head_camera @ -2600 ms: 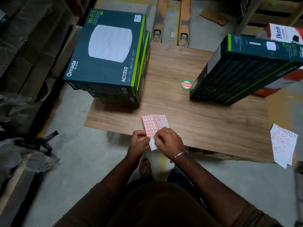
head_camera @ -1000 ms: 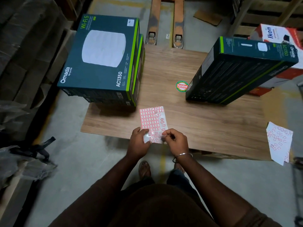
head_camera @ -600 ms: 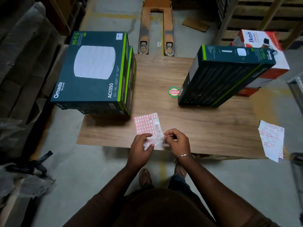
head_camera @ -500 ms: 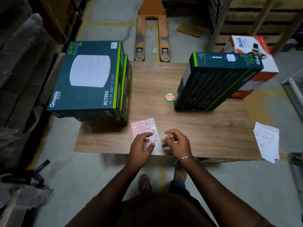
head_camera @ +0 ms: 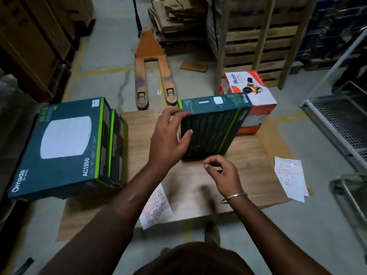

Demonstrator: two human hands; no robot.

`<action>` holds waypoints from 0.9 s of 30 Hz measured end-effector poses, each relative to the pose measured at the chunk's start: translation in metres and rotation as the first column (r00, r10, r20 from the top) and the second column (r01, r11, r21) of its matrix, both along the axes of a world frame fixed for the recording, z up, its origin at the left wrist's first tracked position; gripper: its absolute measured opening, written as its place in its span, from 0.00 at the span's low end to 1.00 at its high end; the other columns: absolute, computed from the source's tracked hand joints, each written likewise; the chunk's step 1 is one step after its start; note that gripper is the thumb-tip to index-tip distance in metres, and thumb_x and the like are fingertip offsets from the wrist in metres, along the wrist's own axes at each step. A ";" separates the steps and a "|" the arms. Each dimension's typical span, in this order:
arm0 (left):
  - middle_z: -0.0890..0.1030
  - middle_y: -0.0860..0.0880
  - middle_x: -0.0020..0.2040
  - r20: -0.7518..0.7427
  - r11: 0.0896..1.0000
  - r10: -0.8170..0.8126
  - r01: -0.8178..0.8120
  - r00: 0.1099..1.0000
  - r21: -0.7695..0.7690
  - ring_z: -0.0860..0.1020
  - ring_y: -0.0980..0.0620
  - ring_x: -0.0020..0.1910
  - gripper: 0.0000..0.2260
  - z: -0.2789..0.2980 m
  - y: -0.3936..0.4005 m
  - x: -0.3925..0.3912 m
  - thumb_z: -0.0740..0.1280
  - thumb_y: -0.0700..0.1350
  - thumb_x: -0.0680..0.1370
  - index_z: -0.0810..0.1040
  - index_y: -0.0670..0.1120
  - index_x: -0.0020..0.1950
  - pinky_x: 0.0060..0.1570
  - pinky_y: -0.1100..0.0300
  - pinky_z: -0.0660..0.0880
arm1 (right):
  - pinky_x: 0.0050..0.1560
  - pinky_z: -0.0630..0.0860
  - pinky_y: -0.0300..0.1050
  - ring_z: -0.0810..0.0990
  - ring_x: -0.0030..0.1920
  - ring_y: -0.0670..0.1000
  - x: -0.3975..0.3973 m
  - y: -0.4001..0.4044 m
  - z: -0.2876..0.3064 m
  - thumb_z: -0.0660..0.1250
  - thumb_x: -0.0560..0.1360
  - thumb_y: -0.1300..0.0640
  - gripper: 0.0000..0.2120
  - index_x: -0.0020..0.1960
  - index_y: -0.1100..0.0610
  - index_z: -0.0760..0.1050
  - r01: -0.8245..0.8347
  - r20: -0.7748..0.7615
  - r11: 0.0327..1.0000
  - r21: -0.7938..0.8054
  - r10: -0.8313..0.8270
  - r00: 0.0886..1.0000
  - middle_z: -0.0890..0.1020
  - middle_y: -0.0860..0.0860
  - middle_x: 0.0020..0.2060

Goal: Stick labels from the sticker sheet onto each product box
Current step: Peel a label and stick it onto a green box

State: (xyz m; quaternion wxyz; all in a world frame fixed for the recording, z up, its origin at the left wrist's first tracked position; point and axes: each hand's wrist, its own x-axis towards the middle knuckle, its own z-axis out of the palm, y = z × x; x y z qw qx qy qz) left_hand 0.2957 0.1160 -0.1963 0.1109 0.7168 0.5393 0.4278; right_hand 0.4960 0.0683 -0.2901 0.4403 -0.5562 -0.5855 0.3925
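A dark green product box [head_camera: 212,130] stands upright on the wooden board [head_camera: 250,175]. My left hand [head_camera: 168,139] grips its upper left corner, fingers over the top edge and thumb on the face. My right hand [head_camera: 222,173] hovers in front of the box's lower edge with thumb and forefinger pinched on a peeled label too small to see clearly. The sticker sheet [head_camera: 156,205] lies flat at the board's near edge, partly under my left forearm. A stack of flat Omada boxes [head_camera: 65,143] sits at the left.
A used sticker sheet [head_camera: 290,177] lies at the board's right edge. A red and white Ikon box [head_camera: 250,90] stands behind the upright box. A pallet jack [head_camera: 153,76] is beyond the board, a wire cart [head_camera: 337,124] to the right, pallets behind.
Both hands have let go of the sticker sheet, which now lies on the board. My left hand has reached forward onto the upright box; my right hand followed, pinched. The view tilted up.
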 end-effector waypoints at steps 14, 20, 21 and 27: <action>0.78 0.50 0.68 -0.529 0.987 0.015 -0.097 0.849 -0.127 0.75 0.45 0.65 0.34 0.023 0.085 0.038 0.75 0.59 0.74 0.68 0.57 0.78 0.59 0.48 0.73 | 0.50 0.78 0.41 0.83 0.48 0.48 0.073 0.075 0.075 0.71 0.78 0.65 0.08 0.49 0.52 0.82 0.003 0.029 0.975 0.223 -0.009 1.000 0.84 0.46 0.45; 0.80 0.49 0.64 -0.527 0.990 0.042 -0.108 0.849 -0.095 0.76 0.43 0.62 0.33 0.022 0.083 0.042 0.77 0.56 0.72 0.71 0.55 0.76 0.56 0.49 0.73 | 0.51 0.82 0.45 0.84 0.48 0.47 0.079 0.096 0.095 0.71 0.78 0.65 0.06 0.52 0.57 0.84 -0.067 0.089 0.959 0.275 0.044 0.995 0.85 0.47 0.45; 0.80 0.49 0.63 -0.523 0.990 0.044 -0.107 0.851 -0.092 0.76 0.43 0.61 0.33 0.021 0.084 0.042 0.77 0.56 0.72 0.71 0.55 0.75 0.55 0.49 0.73 | 0.51 0.82 0.47 0.84 0.48 0.47 0.078 0.099 0.097 0.72 0.78 0.64 0.06 0.53 0.56 0.83 -0.077 0.094 0.957 0.279 0.053 0.994 0.86 0.47 0.45; 0.78 0.46 0.63 -0.537 0.987 0.069 -0.134 0.841 -0.084 0.75 0.42 0.60 0.34 0.012 0.087 0.044 0.75 0.56 0.72 0.70 0.48 0.75 0.58 0.47 0.73 | 0.48 0.81 0.45 0.83 0.46 0.44 0.070 0.120 0.111 0.73 0.78 0.62 0.05 0.53 0.56 0.84 -0.173 0.257 0.931 0.321 0.089 0.962 0.85 0.46 0.43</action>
